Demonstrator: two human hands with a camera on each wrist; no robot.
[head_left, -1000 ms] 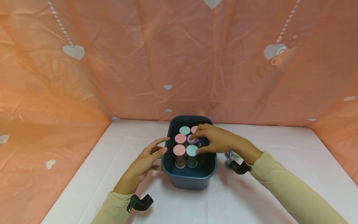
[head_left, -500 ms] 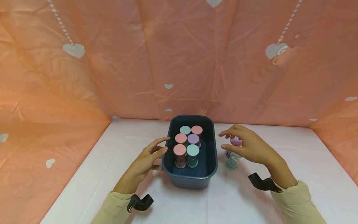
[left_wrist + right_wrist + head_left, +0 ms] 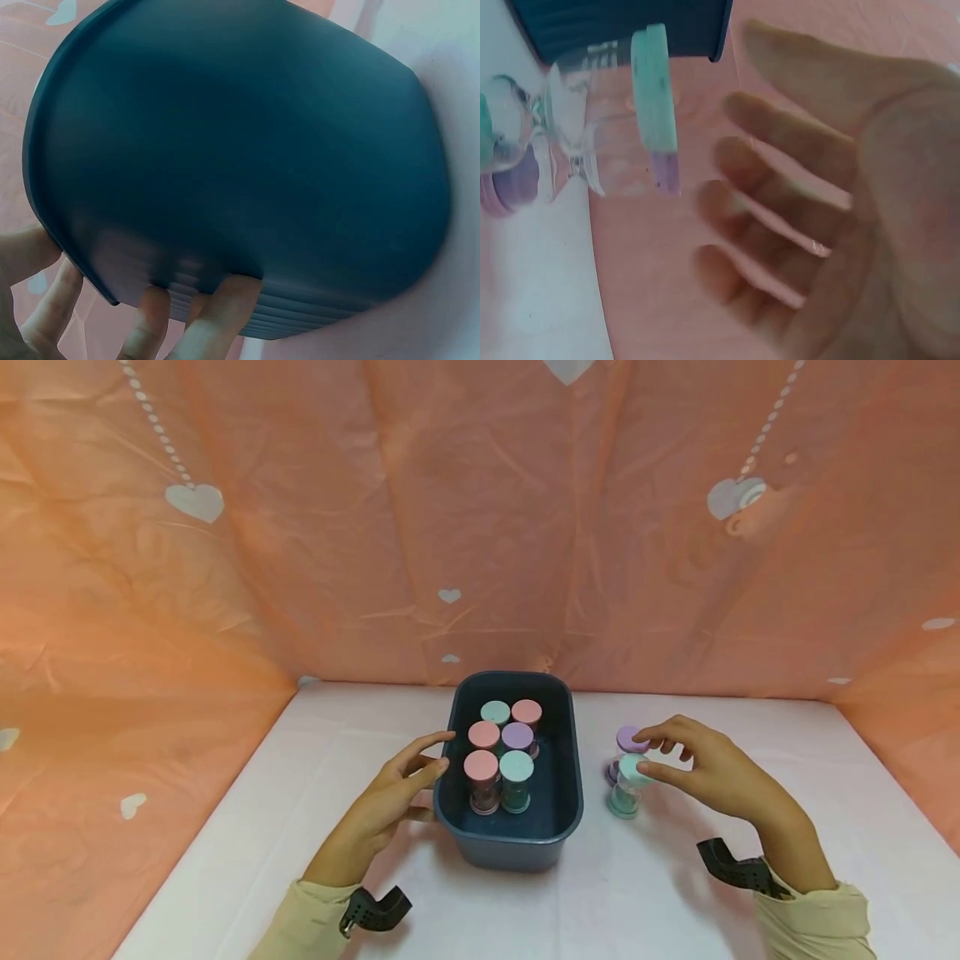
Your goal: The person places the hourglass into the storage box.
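A dark blue plastic bin (image 3: 510, 854) holds several upright hourglasses with pink, mint and purple caps, such as a mint one (image 3: 516, 768) at its front. My left hand (image 3: 384, 810) touches the bin's left side and rim with extended fingers; in the left wrist view, fingertips (image 3: 234, 296) rest against the ribbed wall. To the right of the bin, a mint hourglass (image 3: 626, 789) stands in front of a purple hourglass (image 3: 630, 739). My right hand (image 3: 712, 768) hovers beside their caps, fingers spread and loosely bent. A gap shows between hand and mint cap in the right wrist view.
The bin and hourglasses stand on a white-covered table (image 3: 300, 777). An orange-pink sheet (image 3: 510, 527) with pale hearts hangs behind the table and along both sides. Black wrist cameras (image 3: 377, 910) are strapped to both wrists.
My right hand has left the hourglasses inside the bin and moved right, to the two standing outside. My left hand and the bin stay where they were.
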